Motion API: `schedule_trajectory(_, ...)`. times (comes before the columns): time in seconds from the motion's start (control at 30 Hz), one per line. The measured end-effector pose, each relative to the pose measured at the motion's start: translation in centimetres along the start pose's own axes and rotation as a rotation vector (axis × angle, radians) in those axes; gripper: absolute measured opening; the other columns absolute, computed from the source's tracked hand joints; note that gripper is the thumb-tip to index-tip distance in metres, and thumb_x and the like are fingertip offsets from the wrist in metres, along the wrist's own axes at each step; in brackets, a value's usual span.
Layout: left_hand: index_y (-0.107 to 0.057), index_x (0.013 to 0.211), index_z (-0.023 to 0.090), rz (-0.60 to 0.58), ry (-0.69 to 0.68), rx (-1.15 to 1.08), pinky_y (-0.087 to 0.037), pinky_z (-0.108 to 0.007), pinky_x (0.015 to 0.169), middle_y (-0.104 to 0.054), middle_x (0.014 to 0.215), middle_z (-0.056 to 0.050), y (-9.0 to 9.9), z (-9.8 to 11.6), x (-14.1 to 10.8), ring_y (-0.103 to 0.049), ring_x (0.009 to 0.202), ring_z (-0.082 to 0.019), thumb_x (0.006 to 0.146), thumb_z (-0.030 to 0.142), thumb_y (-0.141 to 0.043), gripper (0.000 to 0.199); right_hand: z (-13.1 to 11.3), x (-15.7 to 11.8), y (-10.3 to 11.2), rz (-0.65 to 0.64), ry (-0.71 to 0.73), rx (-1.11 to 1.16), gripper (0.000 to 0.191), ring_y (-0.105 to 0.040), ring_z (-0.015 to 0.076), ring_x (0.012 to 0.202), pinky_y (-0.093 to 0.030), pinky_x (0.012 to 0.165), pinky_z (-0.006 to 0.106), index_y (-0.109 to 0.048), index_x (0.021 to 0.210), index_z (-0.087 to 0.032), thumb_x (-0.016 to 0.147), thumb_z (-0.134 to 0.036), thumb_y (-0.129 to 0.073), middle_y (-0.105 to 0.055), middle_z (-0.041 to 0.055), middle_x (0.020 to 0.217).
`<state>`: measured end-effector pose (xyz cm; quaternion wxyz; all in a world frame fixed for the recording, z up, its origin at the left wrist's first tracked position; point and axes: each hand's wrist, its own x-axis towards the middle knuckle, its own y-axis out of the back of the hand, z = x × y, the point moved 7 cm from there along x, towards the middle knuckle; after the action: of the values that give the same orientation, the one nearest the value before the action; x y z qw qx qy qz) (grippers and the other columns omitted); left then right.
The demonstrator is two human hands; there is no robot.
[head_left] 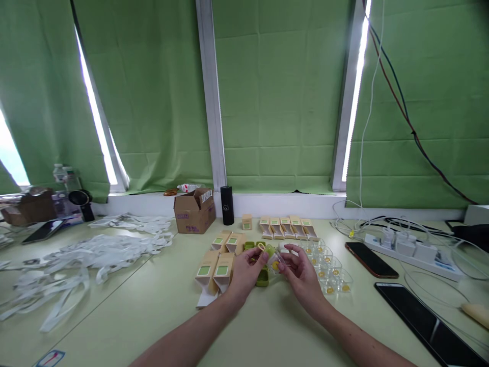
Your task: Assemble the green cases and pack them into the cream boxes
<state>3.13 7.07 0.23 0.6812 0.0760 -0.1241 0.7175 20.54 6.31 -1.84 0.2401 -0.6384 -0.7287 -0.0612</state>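
- Spreading underneath, the worktop (153, 321).
- Left hand (245, 269) and right hand (303, 275), fingers narrowed, pinching one small piece from opposite sides.
- That clear cup (274, 263) between them, neither hand nearer; long axis unclear.
- Green piece (270, 250) at its upper left.

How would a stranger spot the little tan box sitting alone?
Start at the green blinds across the back and find the black cylinder near their bottom edge. Just to its right on the table sits a small tan box. Unlike the tan boxes lined up farther right or clustered by the left hand, it stands alone.
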Motion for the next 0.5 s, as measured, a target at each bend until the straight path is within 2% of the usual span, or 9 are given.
schedule_trajectory(0.5, -0.083, 0.097, 0.016, -0.020, -0.027, 0.022, -0.057, -0.029, 0.076, -0.079, 0.093, -0.010, -0.13, 0.08, -0.13, -0.072, 0.083, -0.023, 0.070, 0.061, -0.088, 0.052, -0.13, -0.10, 0.05, 0.008, -0.013, -0.006, 0.056, -0.074, 0.0250, 0.102, -0.060, 0.092, 0.040, -0.055, 0.127, -0.030, 0.084, -0.052, -0.084, -0.076, 0.0066, 0.108)
